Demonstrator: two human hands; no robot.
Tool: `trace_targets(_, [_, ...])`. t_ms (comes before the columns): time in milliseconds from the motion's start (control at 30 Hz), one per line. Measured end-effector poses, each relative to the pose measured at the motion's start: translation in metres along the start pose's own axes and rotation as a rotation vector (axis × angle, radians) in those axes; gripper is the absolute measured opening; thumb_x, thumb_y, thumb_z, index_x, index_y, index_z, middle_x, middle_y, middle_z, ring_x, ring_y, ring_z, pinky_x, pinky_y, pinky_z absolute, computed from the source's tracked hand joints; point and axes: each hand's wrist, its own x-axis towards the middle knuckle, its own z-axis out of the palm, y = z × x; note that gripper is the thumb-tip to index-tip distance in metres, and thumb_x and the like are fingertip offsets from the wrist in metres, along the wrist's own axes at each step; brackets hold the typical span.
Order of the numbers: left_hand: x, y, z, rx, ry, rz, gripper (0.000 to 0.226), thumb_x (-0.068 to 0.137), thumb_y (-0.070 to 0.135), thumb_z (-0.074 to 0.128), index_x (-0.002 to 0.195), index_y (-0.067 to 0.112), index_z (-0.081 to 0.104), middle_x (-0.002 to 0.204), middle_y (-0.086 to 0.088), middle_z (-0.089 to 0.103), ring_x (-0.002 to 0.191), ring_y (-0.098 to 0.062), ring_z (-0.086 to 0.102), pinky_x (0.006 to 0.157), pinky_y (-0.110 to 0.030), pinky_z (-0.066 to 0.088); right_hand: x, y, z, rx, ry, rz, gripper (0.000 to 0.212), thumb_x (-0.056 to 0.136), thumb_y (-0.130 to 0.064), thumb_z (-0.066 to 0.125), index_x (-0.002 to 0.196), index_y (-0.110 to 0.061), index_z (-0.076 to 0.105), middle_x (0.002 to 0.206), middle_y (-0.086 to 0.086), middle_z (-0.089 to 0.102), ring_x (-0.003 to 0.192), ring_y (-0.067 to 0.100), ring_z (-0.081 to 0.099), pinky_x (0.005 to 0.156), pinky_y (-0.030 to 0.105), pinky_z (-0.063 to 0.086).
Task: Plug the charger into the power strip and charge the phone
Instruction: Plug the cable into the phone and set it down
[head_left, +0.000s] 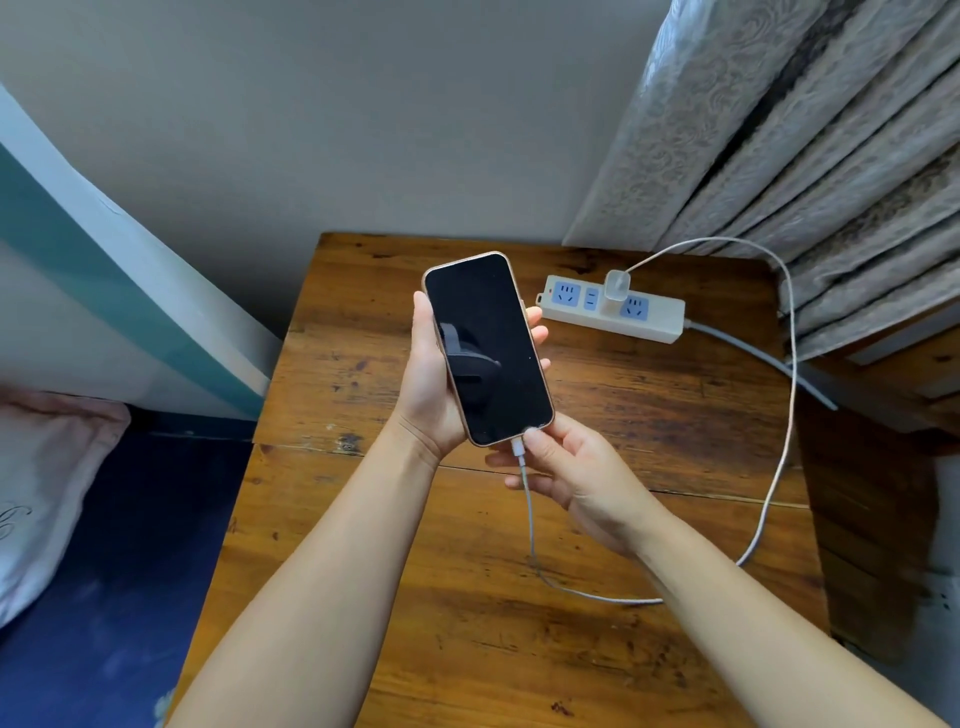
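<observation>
Left hand (436, 384) grips the phone (488, 348) above the table (649, 415), steadying it while the right hand (566, 467) pinches the cable plug (518, 447) at its port; charger (616, 291) sits in the power strip (613, 309) beyond the phone

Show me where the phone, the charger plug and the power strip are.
phone (488, 348): head view, middle of its dark screen.
charger plug (616, 291): head view, front of its white body.
power strip (657, 318): head view, bare white casing at its right end.
</observation>
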Motion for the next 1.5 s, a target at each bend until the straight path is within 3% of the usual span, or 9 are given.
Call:
trace_targets(100, [-0.004, 0.002, -0.002, 0.019, -0.022, -0.016, 0.076, 0.081, 0.074, 0.031, 0.123, 0.018, 0.06, 0.126, -0.008, 0.064, 0.115, -0.024, 0.059, 0.093, -0.044, 0.051, 0.005, -0.01, -0.009, 0.137, 0.005, 0.005, 0.034, 0.098, -0.018, 0.041, 0.129, -0.011, 0.053, 0.123, 0.012, 0.065, 0.114, 0.024, 0.062, 0.086, 0.033, 0.056])
trace_targets(267, [-0.008, 0.005, -0.008, 0.047, 0.011, -0.021, 0.072, 0.087, 0.068, 0.028, 0.134, 0.017, 0.049, 0.125, -0.008, 0.061, 0.116, -0.026, 0.055, 0.094, -0.045, 0.047, 0.007, -0.009, -0.011, 0.227, 0.027, 0.017, 0.033, 0.092, -0.016, 0.049, 0.122, -0.013, 0.062, 0.116, 0.011, 0.07, 0.106, 0.022, 0.066, 0.082, 0.03, 0.056])
trace_targets(467, [-0.015, 0.013, -0.013, 0.071, 0.067, -0.018, 0.065, 0.092, 0.062, 0.026, 0.134, 0.017, 0.048, 0.133, -0.012, 0.054, 0.122, -0.029, 0.05, 0.096, -0.045, 0.046, 0.009, -0.003, -0.006, 0.242, 0.03, 0.015, 0.034, 0.088, -0.018, 0.053, 0.12, -0.014, 0.064, 0.114, 0.01, 0.071, 0.106, 0.022, 0.066, 0.081, 0.03, 0.056])
trace_targets(633, [-0.021, 0.017, -0.021, 0.064, 0.113, 0.003, 0.06, 0.094, 0.059, 0.025, 0.128, 0.019, 0.056, 0.121, -0.007, 0.066, 0.113, -0.025, 0.06, 0.086, -0.041, 0.053, 0.011, 0.002, -0.002, 0.253, 0.042, 0.019, 0.035, 0.086, -0.018, 0.055, 0.119, -0.012, 0.064, 0.111, 0.01, 0.072, 0.105, 0.022, 0.066, 0.081, 0.03, 0.056])
trace_targets(967, [-0.028, 0.016, -0.033, 0.039, 0.143, 0.022, 0.056, 0.094, 0.055, 0.029, 0.128, 0.02, 0.055, 0.122, -0.008, 0.066, 0.113, -0.025, 0.061, 0.083, -0.04, 0.056, 0.015, 0.008, 0.003, 0.236, 0.055, 0.051, 0.036, 0.085, -0.017, 0.055, 0.119, -0.01, 0.063, 0.112, 0.011, 0.071, 0.105, 0.023, 0.067, 0.083, 0.032, 0.057])
trace_targets(1233, [-0.026, 0.021, -0.041, 0.062, 0.151, 0.04, 0.056, 0.095, 0.054, 0.026, 0.125, 0.019, 0.058, 0.125, -0.011, 0.064, 0.116, -0.028, 0.059, 0.093, -0.048, 0.048, 0.022, 0.01, 0.005, 0.266, 0.068, 0.076, 0.036, 0.084, -0.015, 0.055, 0.118, -0.007, 0.062, 0.107, 0.012, 0.073, 0.1, 0.022, 0.068, 0.078, 0.032, 0.059])
trace_targets(1400, [-0.025, 0.026, -0.05, 0.07, 0.174, 0.064, 0.047, 0.098, 0.043, 0.032, 0.124, 0.014, 0.056, 0.127, -0.015, 0.062, 0.117, -0.03, 0.058, 0.093, -0.047, 0.05, 0.026, 0.015, 0.003, 0.269, 0.082, 0.092, 0.03, 0.09, -0.011, 0.05, 0.117, -0.007, 0.063, 0.107, 0.012, 0.073, 0.099, 0.021, 0.069, 0.077, 0.032, 0.059])
trace_targets(1500, [-0.02, 0.029, -0.06, 0.094, 0.242, 0.088, 0.035, 0.099, 0.031, 0.037, 0.116, 0.011, 0.06, 0.117, -0.014, 0.066, 0.113, -0.028, 0.059, 0.092, -0.047, 0.051, 0.033, 0.02, 0.002, 0.237, 0.139, 0.107, 0.027, 0.09, -0.009, 0.053, 0.114, -0.008, 0.064, 0.106, 0.01, 0.074, 0.101, 0.021, 0.069, 0.075, 0.034, 0.06])
